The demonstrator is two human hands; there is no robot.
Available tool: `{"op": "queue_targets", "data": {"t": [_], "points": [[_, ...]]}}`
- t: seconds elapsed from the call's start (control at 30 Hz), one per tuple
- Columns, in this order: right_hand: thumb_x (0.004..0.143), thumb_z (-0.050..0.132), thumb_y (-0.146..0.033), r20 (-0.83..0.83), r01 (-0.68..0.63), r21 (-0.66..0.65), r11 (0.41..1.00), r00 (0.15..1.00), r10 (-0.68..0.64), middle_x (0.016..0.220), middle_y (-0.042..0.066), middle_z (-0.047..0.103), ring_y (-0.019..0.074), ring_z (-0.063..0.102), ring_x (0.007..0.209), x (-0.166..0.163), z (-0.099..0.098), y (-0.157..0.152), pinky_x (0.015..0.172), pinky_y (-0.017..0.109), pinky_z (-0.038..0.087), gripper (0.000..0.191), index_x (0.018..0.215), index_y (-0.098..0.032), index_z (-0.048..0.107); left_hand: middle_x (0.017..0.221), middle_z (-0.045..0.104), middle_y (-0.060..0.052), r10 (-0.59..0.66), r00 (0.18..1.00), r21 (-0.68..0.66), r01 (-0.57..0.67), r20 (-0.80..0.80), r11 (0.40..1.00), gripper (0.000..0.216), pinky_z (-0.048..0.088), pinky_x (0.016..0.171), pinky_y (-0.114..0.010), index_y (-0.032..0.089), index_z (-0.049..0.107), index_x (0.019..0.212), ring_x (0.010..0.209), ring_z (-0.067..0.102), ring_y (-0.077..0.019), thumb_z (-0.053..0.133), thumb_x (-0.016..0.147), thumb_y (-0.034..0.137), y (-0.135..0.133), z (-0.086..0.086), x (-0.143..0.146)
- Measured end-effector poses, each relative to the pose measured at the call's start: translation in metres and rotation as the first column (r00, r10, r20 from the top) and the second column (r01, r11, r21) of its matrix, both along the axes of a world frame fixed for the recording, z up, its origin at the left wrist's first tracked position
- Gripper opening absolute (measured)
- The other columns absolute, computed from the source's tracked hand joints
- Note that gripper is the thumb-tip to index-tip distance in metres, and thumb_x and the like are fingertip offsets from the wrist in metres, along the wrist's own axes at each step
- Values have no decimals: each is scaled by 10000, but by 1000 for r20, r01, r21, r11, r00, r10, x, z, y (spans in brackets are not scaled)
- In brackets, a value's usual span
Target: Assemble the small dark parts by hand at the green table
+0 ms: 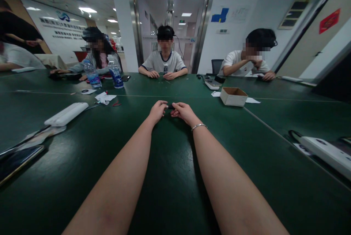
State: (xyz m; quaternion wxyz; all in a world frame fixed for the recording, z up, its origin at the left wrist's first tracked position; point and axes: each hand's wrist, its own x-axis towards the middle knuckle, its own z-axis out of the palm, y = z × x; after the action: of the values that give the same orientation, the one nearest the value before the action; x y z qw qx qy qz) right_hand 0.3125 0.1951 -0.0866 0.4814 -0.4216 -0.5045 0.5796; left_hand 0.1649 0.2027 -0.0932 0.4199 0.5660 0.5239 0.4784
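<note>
My right hand [184, 112], with a silver bracelet [199, 127] at its wrist, pinches a small black object [170, 107] between thumb and fingers. Its exact kind is too small to tell. Just left of it is my left hand [158, 112], fingers curled and closed. A tiny shiny bit shows at its fingertips, facing the black object; whether the two are joined I cannot tell. Both forearms reach forward over the dark green table [170, 176].
Left are a white power strip [66, 114], a phone [20, 163], crumpled paper [105, 98] and two bottles [116, 74]. An open box [233, 97] sits right of my hands, another power strip [326, 152] nearer. Several people sit around the table; one person [164, 59] is opposite.
</note>
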Motion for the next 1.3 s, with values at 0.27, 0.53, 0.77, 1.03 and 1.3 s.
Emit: {"op": "queue_targets", "data": {"t": [0.27,0.53,0.77,1.03,1.3], "points": [[929,596,-217,8,1,-1,1000,1000,-1,543,29,633,86,587,447,0,0,0,521,184,562,157,810,-119,566,654,481,23,-15,1000,0,15,7,1000,254,303,420,-181,167,579,1071,479,403,-79,457,855,221,-2,1,2],[929,595,-222,-8,-3,-4,1000,1000,3,551,34,634,93,594,450,0,-1,1,524,190,562,158,811,-120,570,634,495,14,-32,999,23,32,-1,999,256,320,421,-186,164,603,1030,484,420,-91,424,861,232,2,-3,0],[935,577,-194,-19,-18,8,1000,1000,19,557,24,640,89,588,440,1,0,-1,506,180,548,111,849,-125,570,649,505,10,-57,998,36,57,-1,998,258,336,432,-188,156,603,1035,490,422,-87,426,870,246,1,-3,0],[933,589,-230,-27,-19,6,1000,999,19,559,23,636,93,593,448,1,-1,0,531,198,563,141,835,-132,561,733,529,3,-38,999,48,37,14,998,230,345,445,-179,172,597,1026,532,450,-82,477,843,241,1,-3,0],[926,600,-231,-22,-8,3,1000,1000,8,553,19,633,87,588,443,1,-1,0,517,186,559,133,844,-131,570,657,499,18,-36,999,42,36,21,998,231,320,446,-189,164,601,1019,491,426,-80,456,848,220,-2,0,1]]}}
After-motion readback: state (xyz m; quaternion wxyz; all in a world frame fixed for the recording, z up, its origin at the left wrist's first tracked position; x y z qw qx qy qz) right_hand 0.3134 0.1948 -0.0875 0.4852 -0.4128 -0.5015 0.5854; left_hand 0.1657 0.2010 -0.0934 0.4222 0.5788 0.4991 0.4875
